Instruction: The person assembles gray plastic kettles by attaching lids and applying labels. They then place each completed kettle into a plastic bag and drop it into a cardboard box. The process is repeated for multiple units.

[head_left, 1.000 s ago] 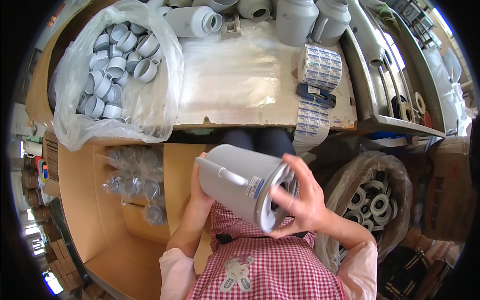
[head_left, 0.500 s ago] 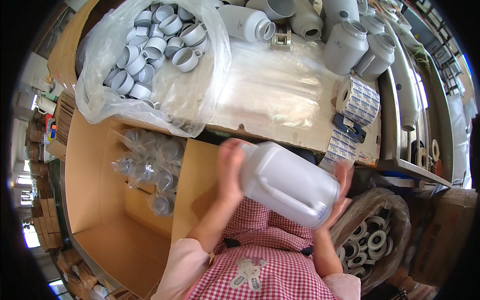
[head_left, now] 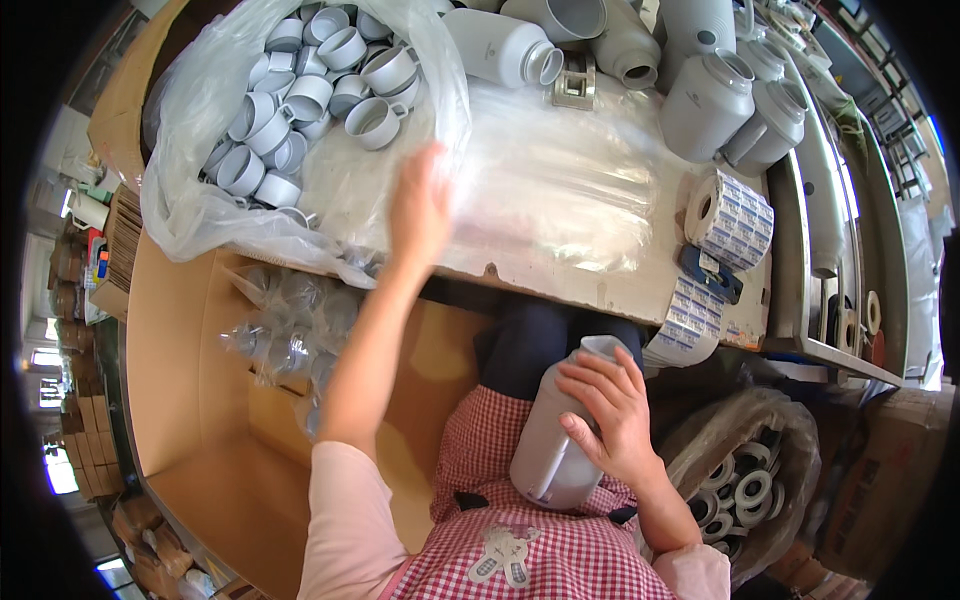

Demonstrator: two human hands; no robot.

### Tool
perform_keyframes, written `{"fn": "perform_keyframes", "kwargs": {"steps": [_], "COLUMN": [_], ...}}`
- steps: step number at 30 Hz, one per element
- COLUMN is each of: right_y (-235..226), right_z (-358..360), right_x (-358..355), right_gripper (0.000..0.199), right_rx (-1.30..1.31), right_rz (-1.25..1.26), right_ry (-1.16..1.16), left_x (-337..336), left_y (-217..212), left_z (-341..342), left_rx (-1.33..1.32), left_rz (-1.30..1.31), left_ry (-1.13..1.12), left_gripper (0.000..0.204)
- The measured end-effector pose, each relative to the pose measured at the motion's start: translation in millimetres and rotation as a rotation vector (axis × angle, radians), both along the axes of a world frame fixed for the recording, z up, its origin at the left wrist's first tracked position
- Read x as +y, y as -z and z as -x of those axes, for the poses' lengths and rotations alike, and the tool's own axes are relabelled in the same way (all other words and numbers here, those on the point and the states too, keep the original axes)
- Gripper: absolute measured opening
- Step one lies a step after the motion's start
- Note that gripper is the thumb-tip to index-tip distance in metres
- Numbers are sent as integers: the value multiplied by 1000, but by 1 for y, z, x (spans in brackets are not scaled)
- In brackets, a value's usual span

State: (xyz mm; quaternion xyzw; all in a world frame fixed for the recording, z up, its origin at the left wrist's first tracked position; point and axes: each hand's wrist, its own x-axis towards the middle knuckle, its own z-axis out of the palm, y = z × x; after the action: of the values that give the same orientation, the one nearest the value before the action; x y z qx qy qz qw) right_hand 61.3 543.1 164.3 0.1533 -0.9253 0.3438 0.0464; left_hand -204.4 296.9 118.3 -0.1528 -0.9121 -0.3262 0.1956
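A pale grey jug [head_left: 548,440] with an open neck stands tilted on my lap, against the checked apron. My right hand [head_left: 608,410] grips it round the upper side, thumb on the near side and fingers over the shoulder. Over the worktable, my left hand [head_left: 418,208] is stretched forward and smeared by motion, so its fingers are not clear. Nearest to it is a clear plastic bag [head_left: 180,215] full of grey cups with handles. One cup [head_left: 372,122] lies at the edge of that pile, just beyond the hand.
Clear plastic sheets [head_left: 560,190] cover the middle of the worktable [head_left: 600,290]. More grey jugs [head_left: 707,105] stand and lie at the back. A label roll [head_left: 735,215] is at the right. Left below is a cardboard box [head_left: 185,380]; right below, a bag of grey rings [head_left: 752,488].
Both hands held the jug in front of me. It now rests on my lap under my right hand, neck upward. My left hand has let go and moved up over the table.
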Motion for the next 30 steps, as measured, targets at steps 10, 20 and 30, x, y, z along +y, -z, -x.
{"fn": "perform_keyframes", "kwargs": {"steps": [10,20,30], "right_y": [-3,-36,-40], "right_z": [11,29,-30], "right_x": [20,41,19], "right_gripper": [27,103,97], "right_rx": [0,-36,158], "right_rz": [306,454,83], "right_ry": [38,-309,-172], "left_x": [-77,82,103], "left_y": [-24,-44,-37], "left_z": [92,-89,-151], "left_rx": [-249,-848,-1533], "left_rz": [338,-507,-878], "left_ry": [-165,1381,740], "left_gripper": [16,40,27]}}
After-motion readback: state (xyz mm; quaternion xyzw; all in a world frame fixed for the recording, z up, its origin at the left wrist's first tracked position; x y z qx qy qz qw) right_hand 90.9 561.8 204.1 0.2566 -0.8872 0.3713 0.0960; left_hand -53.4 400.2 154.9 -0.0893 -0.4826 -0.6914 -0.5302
